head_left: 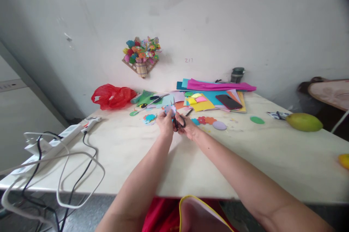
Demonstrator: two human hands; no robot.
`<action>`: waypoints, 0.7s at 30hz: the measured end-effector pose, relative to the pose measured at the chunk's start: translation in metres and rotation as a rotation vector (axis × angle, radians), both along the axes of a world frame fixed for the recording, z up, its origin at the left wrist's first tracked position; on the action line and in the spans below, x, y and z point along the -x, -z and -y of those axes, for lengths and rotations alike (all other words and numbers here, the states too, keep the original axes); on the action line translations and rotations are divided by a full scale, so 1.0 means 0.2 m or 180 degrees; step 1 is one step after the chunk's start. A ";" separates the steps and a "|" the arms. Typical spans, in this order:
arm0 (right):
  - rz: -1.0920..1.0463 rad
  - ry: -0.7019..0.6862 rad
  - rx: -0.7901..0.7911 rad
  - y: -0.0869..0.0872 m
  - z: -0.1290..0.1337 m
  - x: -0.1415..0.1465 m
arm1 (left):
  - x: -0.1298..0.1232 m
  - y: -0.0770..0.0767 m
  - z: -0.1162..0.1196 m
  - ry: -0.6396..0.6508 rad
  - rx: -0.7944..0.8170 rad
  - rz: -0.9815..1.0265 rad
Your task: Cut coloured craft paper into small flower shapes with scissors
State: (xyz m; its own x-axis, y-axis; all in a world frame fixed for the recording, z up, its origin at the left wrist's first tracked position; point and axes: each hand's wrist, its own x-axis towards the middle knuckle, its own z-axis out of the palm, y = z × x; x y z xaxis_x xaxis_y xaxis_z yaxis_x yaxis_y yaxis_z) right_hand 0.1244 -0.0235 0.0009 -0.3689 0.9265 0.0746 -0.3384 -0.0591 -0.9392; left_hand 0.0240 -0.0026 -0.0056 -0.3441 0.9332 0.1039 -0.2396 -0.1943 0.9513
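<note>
Above the middle of the table, my left hand (pixel 164 123) pinches a small lavender paper piece (pixel 170 109). Black-handled scissors (pixel 182 121) are in my right hand (pixel 188 127), their blades pointing up and away beside the paper. Whether the blades touch the paper I cannot tell. Left of my left hand lies a blue paper flower (pixel 149 117). To the right of my right hand a red paper flower (pixel 201 120), an orange one (pixel 210 120) and a lavender paper oval (pixel 219 125) lie in a row.
Coloured paper sheets (pixel 204 105), a phone (pixel 229 102) and a second pair of scissors (pixel 156 99) lie at the back. A red plastic bag (pixel 113 96) and a power strip (pixel 64 139) with cables are on the left. A mango (pixel 304 121) lies right; a paper-flower basket (pixel 141 68) hangs on the wall.
</note>
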 end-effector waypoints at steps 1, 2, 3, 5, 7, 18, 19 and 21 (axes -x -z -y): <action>-0.0022 0.0035 0.0012 0.00 0.00 0.01 | 0.00 0.00 0.01 -0.0159 0.0015 -0.0010; -0.0034 0.0068 0.0026 0.01 0.00 0.02 | -0.01 -0.01 0.02 -0.0258 0.0005 -0.0032; -0.0041 0.0100 0.0037 0.01 0.00 0.02 | -0.01 -0.02 0.03 -0.0328 -0.0036 -0.0063; -0.0055 0.0136 0.0034 0.01 0.00 0.03 | -0.02 -0.03 0.04 -0.0395 -0.0137 -0.0144; -0.0080 0.0155 0.0008 0.01 0.00 0.03 | -0.04 -0.05 0.05 -0.0445 -0.0132 -0.0209; -0.0240 0.0307 0.0065 -0.01 0.02 0.04 | -0.07 -0.09 0.09 -0.0240 0.0022 0.0464; -0.0231 0.0326 0.0055 -0.02 0.02 0.04 | -0.07 -0.09 0.09 -0.0219 0.0007 0.0537; -0.0217 0.0348 0.0041 -0.02 0.03 0.04 | -0.08 -0.09 0.09 -0.0179 -0.0011 0.0632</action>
